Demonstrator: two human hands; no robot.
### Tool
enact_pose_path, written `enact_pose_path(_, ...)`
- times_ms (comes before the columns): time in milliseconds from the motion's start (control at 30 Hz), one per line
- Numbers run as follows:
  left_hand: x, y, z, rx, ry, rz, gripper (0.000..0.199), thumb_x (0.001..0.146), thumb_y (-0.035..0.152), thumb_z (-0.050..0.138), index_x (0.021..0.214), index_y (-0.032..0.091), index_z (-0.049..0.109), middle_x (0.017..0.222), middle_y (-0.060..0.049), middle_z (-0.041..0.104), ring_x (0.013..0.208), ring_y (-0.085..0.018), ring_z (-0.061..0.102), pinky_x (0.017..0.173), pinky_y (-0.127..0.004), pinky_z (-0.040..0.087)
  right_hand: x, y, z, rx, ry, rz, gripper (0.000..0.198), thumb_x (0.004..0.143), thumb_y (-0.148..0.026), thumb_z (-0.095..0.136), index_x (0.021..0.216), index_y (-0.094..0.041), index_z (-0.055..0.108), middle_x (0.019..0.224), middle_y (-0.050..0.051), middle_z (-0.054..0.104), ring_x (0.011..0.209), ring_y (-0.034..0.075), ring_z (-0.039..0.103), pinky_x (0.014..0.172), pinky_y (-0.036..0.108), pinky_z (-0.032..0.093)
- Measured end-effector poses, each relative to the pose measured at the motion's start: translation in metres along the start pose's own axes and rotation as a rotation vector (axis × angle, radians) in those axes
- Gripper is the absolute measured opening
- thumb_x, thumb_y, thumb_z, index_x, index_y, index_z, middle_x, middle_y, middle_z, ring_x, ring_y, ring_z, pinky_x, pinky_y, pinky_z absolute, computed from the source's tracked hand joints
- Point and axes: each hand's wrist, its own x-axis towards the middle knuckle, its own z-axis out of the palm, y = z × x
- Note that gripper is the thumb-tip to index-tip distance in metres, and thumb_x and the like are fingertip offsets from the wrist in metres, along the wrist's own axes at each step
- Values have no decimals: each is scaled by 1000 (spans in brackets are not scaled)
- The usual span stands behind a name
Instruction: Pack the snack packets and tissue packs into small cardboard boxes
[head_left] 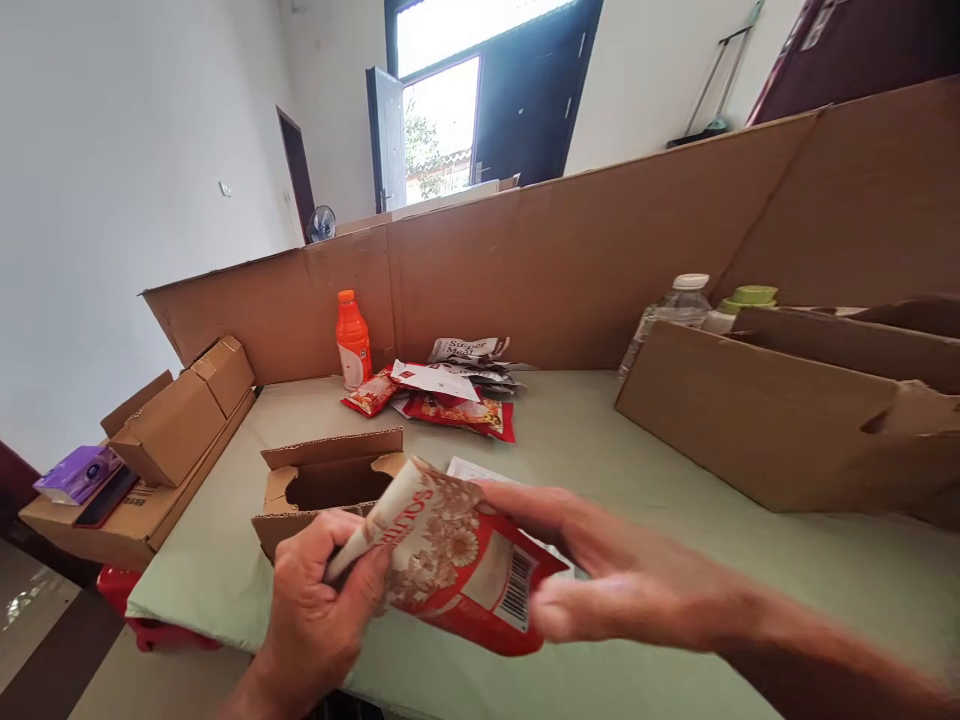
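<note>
A red and white packet (450, 560) with a floral print and a barcode is held up between both hands above the green table top. My left hand (322, 590) pinches its folded white end between thumb and fingers. On the packet's red end, my right hand (570, 570) is closed, with the thumb near the barcode and the fingers along the upper edge. Just behind the packet, a small open cardboard box (330, 450) stands on the table, its front partly hidden by my left hand. A white sheet or packet (480, 470) shows partly behind the held packet.
Several red and white packets (457, 410) lie piled near an orange bottle (352, 340) at the back. A large cardboard box (757, 420) stands right, with a clear bottle (686, 300) behind. Closed boxes (172, 420) and a purple tissue pack (79, 472) are left. Cardboard walls (570, 270) enclose the back.
</note>
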Motion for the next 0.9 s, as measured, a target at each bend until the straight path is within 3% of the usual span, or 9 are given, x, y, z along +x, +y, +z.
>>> enact_pose_path(167,-2,-1,16,8,-81,147,12,94,14,60,83,19,64,78,0,72,67,-10,65,64,-16,51,7,-8,31,42,145,43,57,87,-72,64,82,-17,75,69,4,66,60,14,55,54,23,47)
enact_pose_path(300,-1,-6,1,6,-107,108,8,95,23,64,102,22,66,91,-1,74,76,-13,68,69,-19,53,3,-9,30,-124,300,27,58,87,-70,64,62,-19,70,55,2,57,48,12,45,40,24,37)
enact_pose_path(367,2,-9,-17,65,-72,87,29,95,28,62,124,25,61,113,-5,74,98,-18,71,83,-26,56,5,-16,22,-121,491,23,55,82,-71,69,59,-21,69,54,2,56,47,14,46,38,27,37)
enact_pose_path(433,7,-15,-35,210,-50,107,40,95,26,58,135,25,55,128,-9,69,117,-24,66,99,-37,54,16,-25,15,-63,806,-48,43,77,-65,77,64,-25,72,61,3,62,54,18,54,42,30,45)
enact_pose_path(533,9,-33,-53,500,-110,170,34,85,13,55,118,22,62,118,-10,73,115,-28,66,106,-51,49,50,-34,12,61,1087,-239,26,76,-55,82,78,-30,77,84,3,72,77,23,65,65,37,58)
enact_pose_path(600,4,-46,-55,625,-155,188,28,78,7,51,99,22,63,98,-6,75,101,-27,70,106,-55,47,75,-31,17,113,998,-274,28,76,-55,80,81,-28,76,87,3,73,79,23,65,69,38,58)
enact_pose_path(700,-11,-58,-51,663,-132,227,26,78,2,48,91,21,61,85,-3,72,89,-23,70,106,-54,46,104,-14,27,15,646,-159,40,77,-59,73,74,-20,73,70,2,66,62,17,57,55,31,50)
enact_pose_path(800,-22,-61,-49,673,-72,262,28,80,-2,48,90,21,60,80,-1,69,81,-20,66,101,-48,48,117,4,32,-265,298,-12,42,85,-53,62,63,-18,65,55,-1,53,52,12,42,47,25,34)
enact_pose_path(900,-24,-62,-51,684,-69,246,29,78,-4,47,87,21,58,77,-1,68,75,-20,62,82,-38,50,126,6,34,-604,-11,131,38,88,-36,61,54,-18,58,49,-4,44,50,10,32,49,26,25)
